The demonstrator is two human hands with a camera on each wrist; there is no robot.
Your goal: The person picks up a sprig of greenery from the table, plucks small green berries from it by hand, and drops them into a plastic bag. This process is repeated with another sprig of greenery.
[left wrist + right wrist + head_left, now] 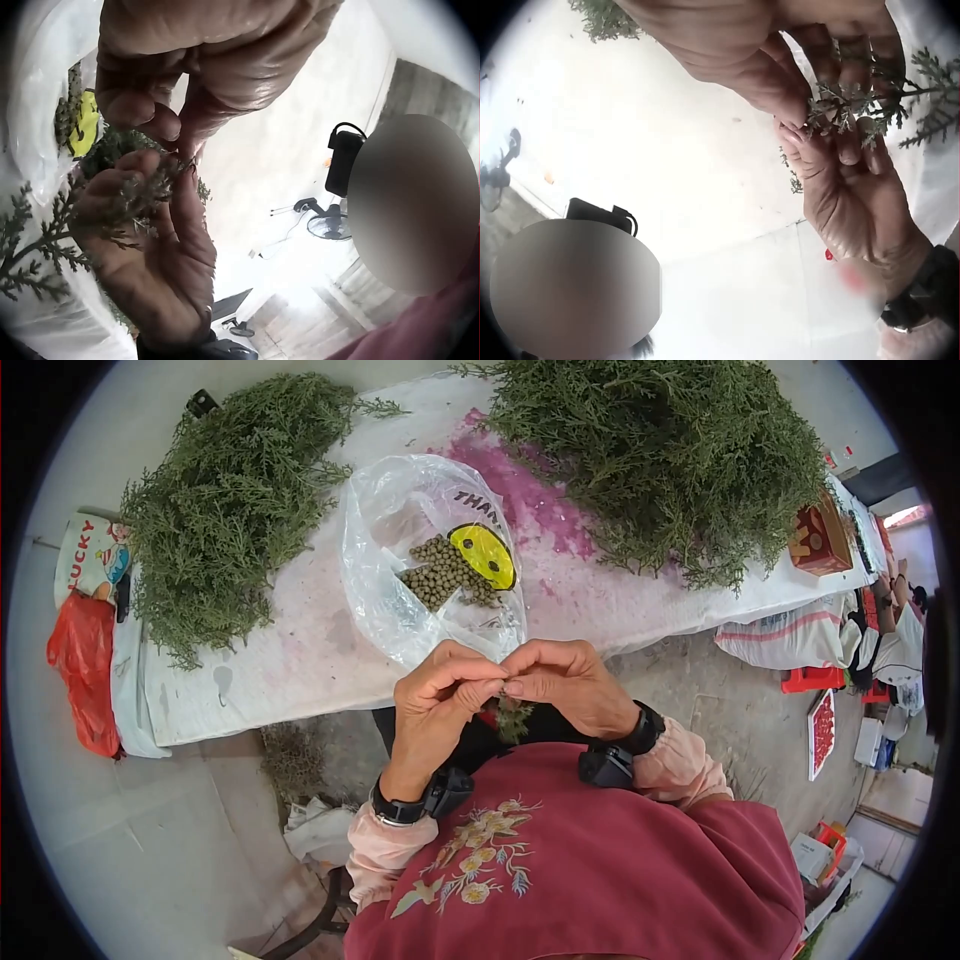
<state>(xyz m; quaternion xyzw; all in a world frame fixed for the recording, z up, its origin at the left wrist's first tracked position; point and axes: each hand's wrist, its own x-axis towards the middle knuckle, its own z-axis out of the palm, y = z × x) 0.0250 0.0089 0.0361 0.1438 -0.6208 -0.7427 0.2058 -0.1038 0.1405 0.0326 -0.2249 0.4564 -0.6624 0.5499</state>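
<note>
Both hands meet fingertip to fingertip in front of the chest, at the table's near edge. The left hand and the right hand each pinch with thumb and forefinger at a small green conifer sprig. In the right wrist view the scaly twig crosses the fingers, its tip at the pinch. The exact pinch point is partly hidden by the fingers. Just beyond the hands lies an open clear plastic bag with a yellow smiley print, holding many small round greenish-brown balls.
Large heaps of conifer branches lie on the white-covered table, one heap at left, another at right. A cardboard box sits at the right end. A red plastic bag hangs at the left end. White sacks lie on the floor.
</note>
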